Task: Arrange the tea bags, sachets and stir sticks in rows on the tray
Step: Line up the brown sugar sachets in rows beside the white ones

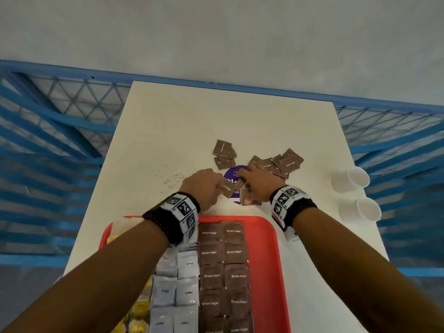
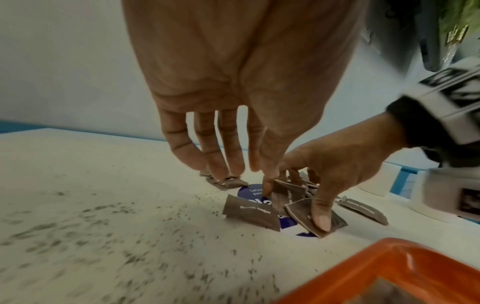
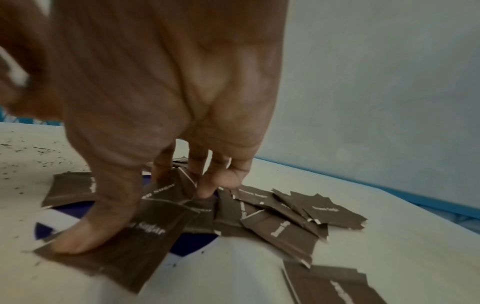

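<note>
Open tabletop (image 1: 168, 131) left, cups (image 1: 349, 180) right.

Honestly looks like a bare back room rigged up as a little tea/coffee station, not a proper kitchen: plain pale wall (image 1: 216, 32), white table (image 1: 216, 111) pushed against a blue metal mesh frame (image 1: 60, 111), a couple of paper cups (image 1: 350, 180), and a red plastic tray (image 1: 269, 236) lined with coffee sachets (image 1: 177, 292) and brown sugar sachets (image 1: 223, 272).
</note>
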Motion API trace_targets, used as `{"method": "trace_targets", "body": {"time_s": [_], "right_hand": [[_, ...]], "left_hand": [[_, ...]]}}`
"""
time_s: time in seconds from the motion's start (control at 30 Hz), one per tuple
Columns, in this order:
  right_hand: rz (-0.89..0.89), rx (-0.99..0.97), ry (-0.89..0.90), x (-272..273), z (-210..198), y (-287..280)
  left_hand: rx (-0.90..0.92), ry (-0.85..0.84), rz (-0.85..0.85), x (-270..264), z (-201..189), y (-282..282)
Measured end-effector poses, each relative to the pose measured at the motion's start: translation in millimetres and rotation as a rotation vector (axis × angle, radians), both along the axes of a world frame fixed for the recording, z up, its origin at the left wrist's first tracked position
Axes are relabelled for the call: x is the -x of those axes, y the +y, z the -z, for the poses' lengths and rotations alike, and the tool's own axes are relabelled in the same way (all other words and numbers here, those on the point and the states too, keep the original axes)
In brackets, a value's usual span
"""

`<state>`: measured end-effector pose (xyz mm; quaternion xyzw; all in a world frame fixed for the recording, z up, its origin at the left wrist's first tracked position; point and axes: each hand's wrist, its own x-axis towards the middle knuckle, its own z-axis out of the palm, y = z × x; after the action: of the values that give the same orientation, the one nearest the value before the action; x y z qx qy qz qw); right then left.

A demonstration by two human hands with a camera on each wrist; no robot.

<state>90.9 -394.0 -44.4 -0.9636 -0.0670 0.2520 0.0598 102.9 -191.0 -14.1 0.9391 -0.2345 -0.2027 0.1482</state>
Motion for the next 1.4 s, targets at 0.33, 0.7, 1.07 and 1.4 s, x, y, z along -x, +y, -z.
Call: {"method": "trace_targets", "body": {"time_s": [0.33, 0.7, 1.07, 1.4], "right_hand": [[0.262, -0.259, -0.01, -4, 2, -20], [0.322, -0.333, -0.01, -121, -6, 31], [0.346, -0.255, -0.027, -75, 10, 29], [0.716, -0.765, -0.052, -41, -18, -3]], "left_hand": [[-0.138, 0.053, 0.11, -30, 38, -37], [-0.139, 0.1, 0.041, -28, 41, -13], [-0.117, 0.083, -0.036, -16, 53, -18], [0.243, 0.487, -0.295, -30, 28, 8]]}}
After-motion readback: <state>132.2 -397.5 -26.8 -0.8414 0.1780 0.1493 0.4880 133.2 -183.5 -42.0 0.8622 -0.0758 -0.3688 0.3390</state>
